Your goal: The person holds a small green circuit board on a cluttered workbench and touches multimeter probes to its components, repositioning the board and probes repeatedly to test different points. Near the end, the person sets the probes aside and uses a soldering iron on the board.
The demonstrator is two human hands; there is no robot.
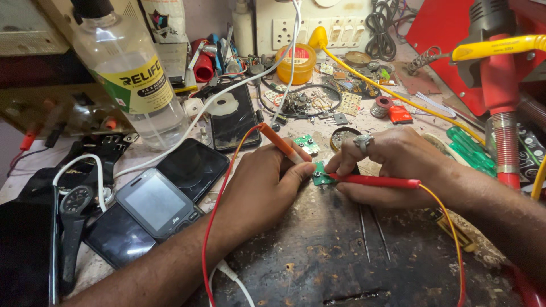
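With each probe held in a closed grip, the orange probe [278, 143] in the left hand [259, 190] and the red probe [372, 181] in the right hand [387, 165], both tips are pressed to the small green circuit board [322, 175] pinned between the hands on the tabletop [318, 256], where neighbouring contacts could be bridged by a slipped tip.

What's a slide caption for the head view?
Both hands press red probes, left hand and right hand, onto a small green circuit board.

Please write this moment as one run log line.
left hand: holds orange probe | right hand: holds red probe | both tips on small green board | surface: dark mat
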